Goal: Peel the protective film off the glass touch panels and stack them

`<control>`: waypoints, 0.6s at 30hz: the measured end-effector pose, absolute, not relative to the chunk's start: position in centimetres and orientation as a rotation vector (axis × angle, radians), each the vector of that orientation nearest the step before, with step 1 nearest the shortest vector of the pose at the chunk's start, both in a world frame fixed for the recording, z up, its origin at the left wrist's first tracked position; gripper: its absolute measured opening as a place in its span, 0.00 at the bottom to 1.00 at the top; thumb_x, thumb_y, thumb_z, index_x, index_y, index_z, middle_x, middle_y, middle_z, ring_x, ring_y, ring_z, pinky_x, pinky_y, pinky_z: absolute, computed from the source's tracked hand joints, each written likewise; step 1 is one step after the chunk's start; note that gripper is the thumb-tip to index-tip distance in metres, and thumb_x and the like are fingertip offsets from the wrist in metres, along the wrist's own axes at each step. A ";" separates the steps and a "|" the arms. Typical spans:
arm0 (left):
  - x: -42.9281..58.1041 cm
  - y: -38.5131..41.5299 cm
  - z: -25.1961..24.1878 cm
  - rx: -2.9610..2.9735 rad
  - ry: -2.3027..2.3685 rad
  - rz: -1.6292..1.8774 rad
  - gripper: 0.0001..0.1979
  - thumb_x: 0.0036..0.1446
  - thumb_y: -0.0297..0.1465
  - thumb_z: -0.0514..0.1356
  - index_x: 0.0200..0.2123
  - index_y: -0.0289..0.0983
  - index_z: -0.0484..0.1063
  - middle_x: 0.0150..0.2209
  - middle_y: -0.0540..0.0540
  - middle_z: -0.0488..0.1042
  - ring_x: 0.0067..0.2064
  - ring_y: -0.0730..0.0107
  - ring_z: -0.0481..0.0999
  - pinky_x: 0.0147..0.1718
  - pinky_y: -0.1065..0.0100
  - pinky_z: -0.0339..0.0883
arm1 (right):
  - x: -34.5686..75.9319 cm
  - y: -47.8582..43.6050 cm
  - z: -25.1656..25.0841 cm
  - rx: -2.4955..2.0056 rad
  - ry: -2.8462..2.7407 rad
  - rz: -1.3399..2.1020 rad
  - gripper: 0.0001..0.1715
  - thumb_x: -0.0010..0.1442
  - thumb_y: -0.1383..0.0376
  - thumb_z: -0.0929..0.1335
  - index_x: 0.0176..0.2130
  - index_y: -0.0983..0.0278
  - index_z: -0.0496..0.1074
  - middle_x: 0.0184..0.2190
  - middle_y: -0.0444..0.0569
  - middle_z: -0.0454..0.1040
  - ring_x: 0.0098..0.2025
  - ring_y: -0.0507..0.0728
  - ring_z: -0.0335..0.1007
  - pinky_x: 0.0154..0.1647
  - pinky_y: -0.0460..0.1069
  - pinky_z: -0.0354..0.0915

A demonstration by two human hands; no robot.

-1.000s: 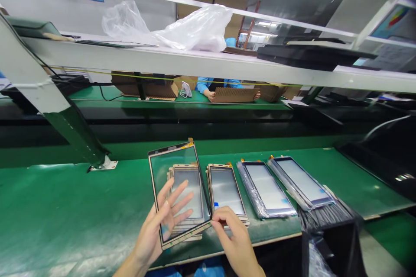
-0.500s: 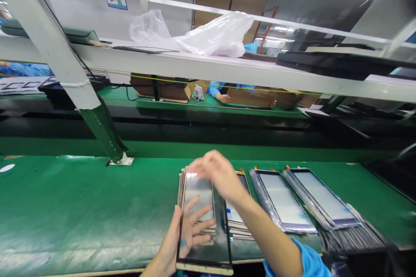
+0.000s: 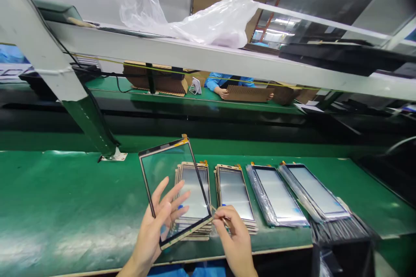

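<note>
My left hand (image 3: pixel 154 220) holds a clear glass touch panel (image 3: pixel 165 160) with a black border, tilted above the bench. Its fingers are spread behind the glass and show through it. An orange flex tab (image 3: pixel 184 139) sticks out at the panel's top corner. At the lower right corner, my right hand (image 3: pixel 234 236) is closed in a pinch on a thin pale strip (image 3: pixel 213 210), mostly hidden by the fingers. Behind the raised panel lies a stack of similar panels (image 3: pixel 203 177), with a second stack (image 3: pixel 232 181) to its right.
Two more stacks, a plastic-wrapped one (image 3: pixel 279 194) and another (image 3: pixel 320 194), lie on the green bench (image 3: pixel 81 199) to the right. A slanted post (image 3: pixel 84 112) rises at left. Across the way, a person's hands hold corrugated cardboard (image 3: pixel 248 93) below a shelf (image 3: pixel 195 54).
The panel has risen and tilted leftward off the stack, held by my left hand. My right hand has come down from the panel's top to its lower right corner.
</note>
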State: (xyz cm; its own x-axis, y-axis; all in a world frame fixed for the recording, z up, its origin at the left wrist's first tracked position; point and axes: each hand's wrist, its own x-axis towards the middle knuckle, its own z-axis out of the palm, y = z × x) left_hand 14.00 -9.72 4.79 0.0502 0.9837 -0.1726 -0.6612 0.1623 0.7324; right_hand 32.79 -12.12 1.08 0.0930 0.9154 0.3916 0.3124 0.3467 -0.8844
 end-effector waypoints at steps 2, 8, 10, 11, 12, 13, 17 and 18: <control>14.3 -10.0 5.1 0.533 0.784 1.353 0.29 0.57 0.36 0.61 0.61 0.49 0.56 0.58 0.42 0.68 0.54 0.51 0.71 0.45 0.60 0.71 | 32.6 -12.3 1.2 -1.157 -1.449 0.621 0.04 0.61 0.69 0.65 0.34 0.62 0.69 0.31 0.47 0.70 0.34 0.54 0.69 0.35 0.47 0.67; 14.8 -11.1 5.6 0.542 0.843 1.390 0.31 0.55 0.37 0.63 0.61 0.49 0.57 0.56 0.43 0.71 0.54 0.49 0.72 0.46 0.58 0.71 | 33.1 -12.0 2.3 -1.134 -1.514 0.563 0.07 0.63 0.70 0.63 0.33 0.62 0.66 0.29 0.46 0.69 0.32 0.53 0.67 0.33 0.46 0.64; 15.2 -11.5 5.7 0.570 0.861 1.409 0.29 0.55 0.38 0.63 0.59 0.49 0.60 0.55 0.44 0.72 0.53 0.49 0.72 0.46 0.58 0.71 | 32.9 -11.9 2.4 -1.151 -1.524 0.545 0.08 0.64 0.69 0.62 0.32 0.62 0.66 0.28 0.45 0.67 0.32 0.52 0.66 0.33 0.45 0.63; 15.4 -11.7 5.8 0.585 0.869 1.421 0.27 0.55 0.38 0.63 0.58 0.50 0.61 0.54 0.45 0.73 0.53 0.49 0.72 0.46 0.58 0.71 | 32.8 -11.9 2.5 -1.157 -1.527 0.536 0.09 0.64 0.69 0.61 0.32 0.62 0.65 0.28 0.45 0.67 0.31 0.52 0.65 0.33 0.45 0.63; 15.7 -11.7 5.9 0.598 0.876 1.437 0.27 0.55 0.38 0.63 0.57 0.50 0.61 0.54 0.45 0.73 0.53 0.50 0.73 0.46 0.58 0.71 | 32.7 -12.2 2.5 -1.155 -1.534 0.529 0.10 0.65 0.69 0.60 0.32 0.61 0.65 0.28 0.44 0.66 0.31 0.52 0.65 0.33 0.46 0.63; 16.0 -11.7 6.0 0.609 0.886 1.458 0.27 0.56 0.38 0.62 0.58 0.51 0.61 0.54 0.46 0.73 0.53 0.50 0.72 0.47 0.57 0.71 | 32.7 -12.6 2.5 -1.150 -1.541 0.527 0.10 0.65 0.69 0.59 0.32 0.61 0.64 0.28 0.45 0.66 0.31 0.52 0.65 0.34 0.46 0.63; 16.7 -9.7 6.3 0.623 0.927 1.581 0.26 0.58 0.35 0.60 0.59 0.53 0.58 0.57 0.48 0.70 0.57 0.54 0.69 0.51 0.57 0.68 | 34.4 -16.5 1.6 -1.131 -1.565 0.629 0.15 0.66 0.63 0.60 0.27 0.61 0.66 0.25 0.46 0.67 0.27 0.52 0.64 0.28 0.47 0.62; 16.4 -8.8 6.2 0.610 0.927 1.601 0.25 0.58 0.35 0.60 0.58 0.53 0.59 0.57 0.48 0.69 0.57 0.55 0.68 0.52 0.57 0.67 | 35.3 -17.7 1.3 -1.151 -1.557 0.654 0.16 0.66 0.62 0.62 0.27 0.61 0.66 0.24 0.46 0.67 0.27 0.52 0.64 0.27 0.47 0.63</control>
